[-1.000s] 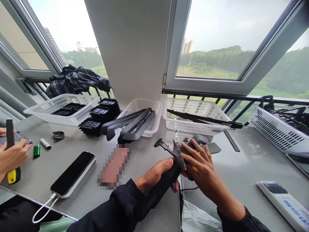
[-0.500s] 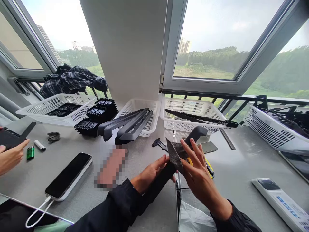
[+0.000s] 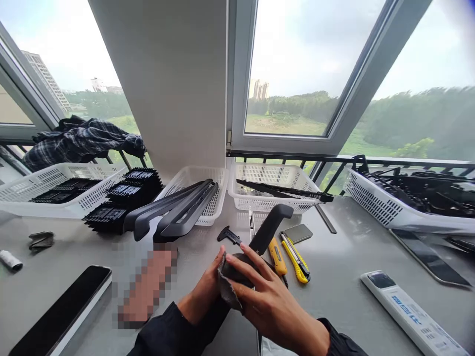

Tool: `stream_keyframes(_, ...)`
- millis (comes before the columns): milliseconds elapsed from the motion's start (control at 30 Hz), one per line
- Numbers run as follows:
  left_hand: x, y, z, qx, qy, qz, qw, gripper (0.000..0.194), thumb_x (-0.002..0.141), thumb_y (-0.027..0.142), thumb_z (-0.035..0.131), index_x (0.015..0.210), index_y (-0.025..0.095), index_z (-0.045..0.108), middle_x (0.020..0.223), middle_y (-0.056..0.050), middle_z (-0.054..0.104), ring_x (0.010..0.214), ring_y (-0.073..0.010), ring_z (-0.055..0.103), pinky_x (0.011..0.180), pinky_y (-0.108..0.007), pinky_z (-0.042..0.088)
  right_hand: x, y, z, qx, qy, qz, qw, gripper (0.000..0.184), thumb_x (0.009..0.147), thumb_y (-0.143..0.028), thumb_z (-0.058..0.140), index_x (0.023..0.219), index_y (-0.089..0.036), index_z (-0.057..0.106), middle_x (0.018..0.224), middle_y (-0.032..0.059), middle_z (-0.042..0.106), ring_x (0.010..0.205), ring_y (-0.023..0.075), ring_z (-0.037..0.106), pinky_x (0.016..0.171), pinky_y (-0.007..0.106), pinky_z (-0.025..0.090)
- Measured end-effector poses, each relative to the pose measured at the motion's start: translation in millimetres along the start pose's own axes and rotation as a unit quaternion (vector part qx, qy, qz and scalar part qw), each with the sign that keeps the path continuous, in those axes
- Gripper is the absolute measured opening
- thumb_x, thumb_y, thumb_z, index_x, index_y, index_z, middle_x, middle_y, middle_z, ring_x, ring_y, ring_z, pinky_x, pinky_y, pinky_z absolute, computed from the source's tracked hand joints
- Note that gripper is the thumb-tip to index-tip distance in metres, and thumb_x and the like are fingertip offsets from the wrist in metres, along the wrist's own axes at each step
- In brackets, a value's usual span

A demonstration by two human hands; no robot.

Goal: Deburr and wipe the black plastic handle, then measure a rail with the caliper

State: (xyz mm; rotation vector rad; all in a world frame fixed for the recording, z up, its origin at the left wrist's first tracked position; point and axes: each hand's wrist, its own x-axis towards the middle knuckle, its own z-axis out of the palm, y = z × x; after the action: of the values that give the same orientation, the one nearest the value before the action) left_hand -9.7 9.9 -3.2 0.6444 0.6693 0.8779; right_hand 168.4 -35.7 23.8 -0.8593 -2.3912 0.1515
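Observation:
A long dark plastic bar (image 3: 272, 225) with a bent far end slants up and away from my body. My left hand (image 3: 200, 299) is closed around its nearer part, with the fingers mostly hidden. A frayed dark grey cloth (image 3: 228, 284) is folded over the bar, pressed there by my right hand (image 3: 272, 301), whose fingers lie long across it. Just beyond the hands are a black caliper (image 3: 229, 235), an orange-yellow handled tool (image 3: 277, 257) and a yellow utility knife (image 3: 296, 257).
Several similar dark bars (image 3: 185, 212) rest on a white basket (image 3: 218, 202). Left of it stand stacked black slotted parts (image 3: 122, 198). Another basket (image 3: 267, 202) holds thin black strips. A phone (image 3: 63, 311) lies at left, a white labelled device (image 3: 404, 306) at right. One patch is pixelated.
The cloth and my right hand have slid down the bar toward me, near my left hand. My view has turned right, and another person's hands at the left edge have left it.

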Motion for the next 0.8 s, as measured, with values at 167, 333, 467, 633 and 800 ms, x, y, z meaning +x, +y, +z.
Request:
stream_keyframes(167, 3, -7, -10.8, -0.033, -0.045, -0.066, 0.996, 0.079, 0.065, 0.093, 0.077, 0.095, 0.020, 0.082, 0.093, -0.013, 0.077, 0.100, -0.0328, 0.078, 0.092, -0.041, 0.067, 0, 6, 3, 0.017, 0.045, 0.022, 0.999, 0.054, 0.091, -0.002, 0.060, 0.138, -0.027, 0.068, 0.143, 0.0065, 0.066, 0.159, 0.0301, 0.036, 0.128, 0.054, 0.046)
stream_keyframes(333, -7, 2, -4.7, 0.079, -0.142, -0.006, 0.987, 0.060, 0.096, 0.069, 0.068, 0.135, 0.025, 0.077, 0.132, -0.013, 0.073, 0.129, -0.0335, 0.067, 0.110, -0.049, 0.056, -9, 33, -5, -0.042, 0.157, 0.082, 0.983, 0.043, 0.097, -0.006, 0.056, 0.133, -0.025, 0.068, 0.146, 0.0120, 0.062, 0.156, 0.0368, 0.038, 0.118, 0.062, 0.053)
stream_keyframes(467, -7, -4, 5.0, 0.114, -0.174, -0.017, 0.978, 0.068, 0.094, 0.062, 0.074, 0.149, 0.021, 0.065, 0.130, -0.017, 0.070, 0.087, -0.0214, 0.073, 0.063, -0.029, 0.062, -13, 49, -14, -0.071, 0.222, 0.123, 0.965, 0.024, 0.104, -0.012, 0.055, 0.119, -0.023, 0.070, 0.151, 0.0135, 0.059, 0.158, 0.0392, 0.035, 0.118, 0.066, 0.051)
stream_keyframes(633, -1, -20, 8.4, 0.064, -0.064, -0.002, 0.996, 0.080, 0.085, 0.077, 0.075, 0.140, 0.018, 0.067, 0.079, -0.001, 0.066, 0.052, -0.0109, 0.053, 0.037, -0.018, 0.039, -11, 46, -5, -0.067, 0.172, 0.127, 0.975, 0.033, 0.108, -0.016, 0.052, 0.136, -0.025, 0.068, 0.168, 0.0077, 0.046, 0.165, 0.0388, 0.021, 0.122, 0.070, 0.044)
stream_keyframes(800, -1, -17, 5.7, -0.021, 0.021, 0.024, 0.999, 0.062, 0.086, 0.075, 0.076, 0.096, 0.014, 0.074, 0.064, 0.001, 0.061, 0.049, -0.0119, 0.053, 0.043, -0.022, 0.042, -4, 23, 10, -0.042, 0.045, 0.070, 0.996, 0.048, 0.106, -0.015, 0.055, 0.152, -0.027, 0.060, 0.173, 0.0025, 0.041, 0.168, 0.0352, 0.013, 0.129, 0.070, 0.035)
